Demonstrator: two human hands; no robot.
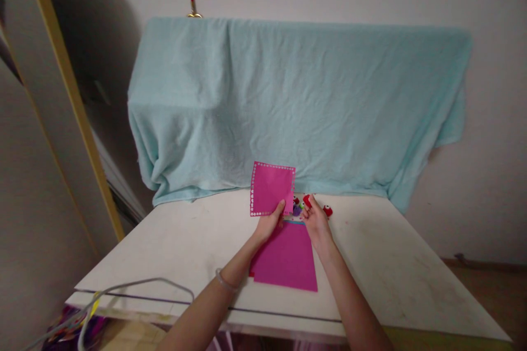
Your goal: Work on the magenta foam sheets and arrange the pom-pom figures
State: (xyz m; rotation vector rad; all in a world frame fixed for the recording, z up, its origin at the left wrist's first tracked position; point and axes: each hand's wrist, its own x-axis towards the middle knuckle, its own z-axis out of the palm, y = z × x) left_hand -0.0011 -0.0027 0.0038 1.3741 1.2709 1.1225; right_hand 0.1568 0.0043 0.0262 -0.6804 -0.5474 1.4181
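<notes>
My left hand [272,222] grips a magenta square sheet [269,189] by its lower right corner, thumb on the front. A row of small pale holes or dots runs along the sheet's edges. Between the fingertips of my right hand [316,222] is a small red piece [307,201]; its exact kind is too small to make out. Below both hands a larger magenta sheet [286,258] lies flat on the table. Behind my hands sit several small coloured pieces, among them a purple one [297,210] and a red one with a white spot [328,210].
The white table [164,247] reaches back to a light blue cloth [304,104] draped over something large. A grey cable [140,282] crosses the table's front left edge. At the left stands a panel with a yellow edge [74,93].
</notes>
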